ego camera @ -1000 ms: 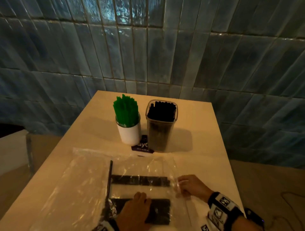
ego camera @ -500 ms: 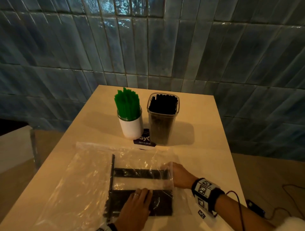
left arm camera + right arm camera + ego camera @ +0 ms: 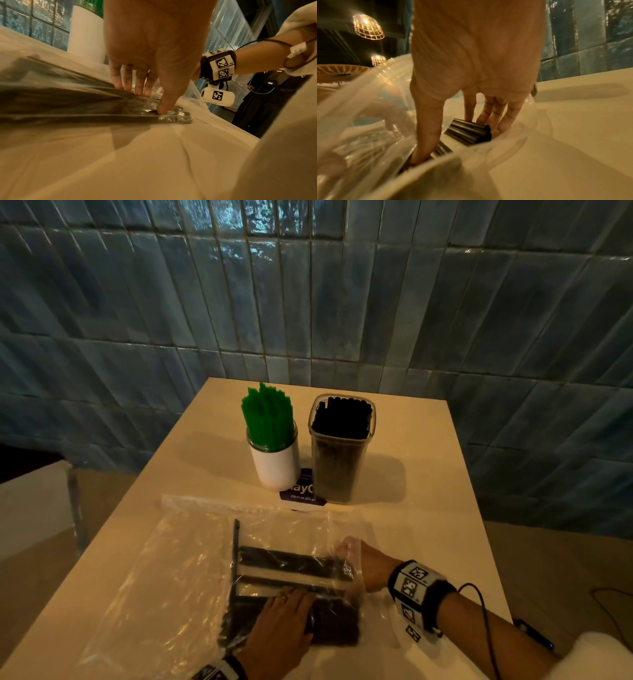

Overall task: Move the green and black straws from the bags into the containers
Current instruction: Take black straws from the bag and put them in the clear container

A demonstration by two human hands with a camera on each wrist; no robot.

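A clear plastic bag (image 3: 164, 577) lies flat on the cream table (image 3: 428, 474), holding two bunches of black straws (image 3: 291, 563) and one loose straw lying crosswise. My left hand (image 3: 284, 621) presses flat on the bag over the near bunch (image 3: 68, 105), fingers straight. My right hand (image 3: 363, 563) is inside the bag's mouth; its straight fingers and thumb straddle the ends of the far bunch (image 3: 471, 131). Behind the bag, green straws (image 3: 269, 419) stand in a white cup (image 3: 274, 470). More black straws fill a clear square container (image 3: 339, 460).
A purple card (image 3: 301, 494) lies under the two containers. Blue tiled wall (image 3: 308, 302) backs the table. The table's right edge runs close to my right forearm, with a cable and a small black device (image 3: 534, 635) beyond it. A pale surface (image 3: 30, 508) sits lower left.
My right hand has slid left into the bag's mouth, reaching the ends of the far bunch of black straws. The left hand stays pressed on the near bunch.
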